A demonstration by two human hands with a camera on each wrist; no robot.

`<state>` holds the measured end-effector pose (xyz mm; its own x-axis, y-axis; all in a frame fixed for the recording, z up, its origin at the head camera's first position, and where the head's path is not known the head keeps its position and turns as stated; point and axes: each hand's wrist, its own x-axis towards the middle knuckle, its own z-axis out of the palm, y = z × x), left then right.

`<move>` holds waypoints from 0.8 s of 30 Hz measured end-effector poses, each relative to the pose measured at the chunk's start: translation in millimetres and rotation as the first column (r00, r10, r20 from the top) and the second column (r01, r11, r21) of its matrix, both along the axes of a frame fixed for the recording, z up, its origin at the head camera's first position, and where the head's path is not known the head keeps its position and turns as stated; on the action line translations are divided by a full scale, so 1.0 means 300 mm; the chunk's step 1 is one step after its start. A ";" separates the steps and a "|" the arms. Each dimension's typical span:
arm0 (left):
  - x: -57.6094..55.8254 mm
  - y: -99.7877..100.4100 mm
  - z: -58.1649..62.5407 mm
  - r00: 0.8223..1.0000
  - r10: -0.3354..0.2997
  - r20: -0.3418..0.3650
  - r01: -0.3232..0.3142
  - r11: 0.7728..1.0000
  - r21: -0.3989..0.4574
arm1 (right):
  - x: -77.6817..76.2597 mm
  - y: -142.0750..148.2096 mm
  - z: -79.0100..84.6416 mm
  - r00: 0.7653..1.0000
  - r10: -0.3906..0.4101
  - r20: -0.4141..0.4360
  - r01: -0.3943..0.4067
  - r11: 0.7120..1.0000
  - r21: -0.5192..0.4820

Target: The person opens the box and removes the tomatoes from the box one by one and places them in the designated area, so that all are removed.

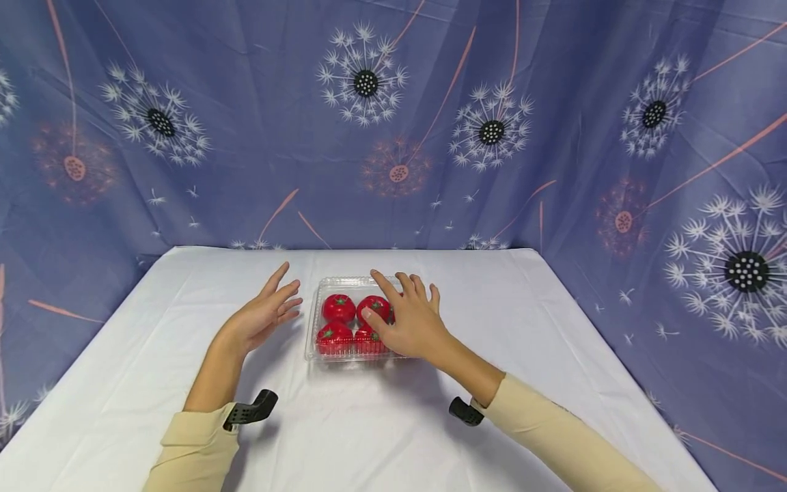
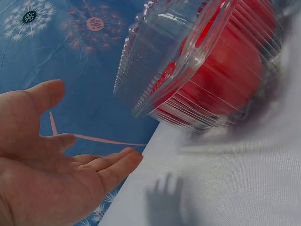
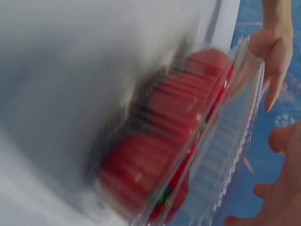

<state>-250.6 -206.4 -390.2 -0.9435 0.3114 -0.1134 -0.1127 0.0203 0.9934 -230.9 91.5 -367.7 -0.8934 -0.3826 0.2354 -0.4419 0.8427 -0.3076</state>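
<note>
A clear plastic box (image 1: 313, 331) holding several red tomatoes (image 1: 339, 309) with green stem tops sits on the white-covered table. My right hand (image 1: 413, 322) hovers over the box's right side, fingers spread, hiding part of its contents. To the left of the box, my left hand (image 1: 263, 316) is held in the air with fingers extended and nothing in it. The left wrist view shows a gap between the left hand (image 2: 56, 174) and the box. In the blurred right wrist view, the right hand (image 3: 282, 183) appears only partly, at the edge.
White cloth covers the table (image 1: 344, 430). Behind it and along the sides hangs a blue curtain (image 1: 264, 123) with dandelion prints. A black wrist device (image 1: 253, 408) is on the left wrist, another black device (image 1: 465, 411) on the right.
</note>
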 end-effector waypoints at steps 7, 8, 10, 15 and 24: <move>-0.014 -0.009 -0.023 1.000 -0.017 -0.015 0.017 0.999 0.038 | 0.016 -0.075 -0.018 0.999 0.045 0.006 -0.045 0.999 -0.001; -0.016 -0.010 -0.026 1.000 -0.016 -0.017 0.016 0.999 0.036 | 0.018 -0.084 -0.019 0.998 0.057 0.009 -0.057 0.998 -0.004; -0.017 -0.016 -0.033 1.000 -0.010 -0.018 0.010 0.999 0.034 | 0.022 -0.101 -0.021 0.997 0.081 0.015 -0.081 0.997 -0.006; -0.021 -0.027 -0.057 1.000 -0.026 -0.013 0.027 0.998 0.061 | 0.031 -0.128 -0.027 0.994 0.091 0.058 -0.092 0.996 0.012; -0.032 -0.029 -0.077 0.999 -0.042 -0.014 0.044 0.993 0.106 | 0.037 -0.152 -0.033 0.989 0.140 0.038 -0.141 0.990 0.032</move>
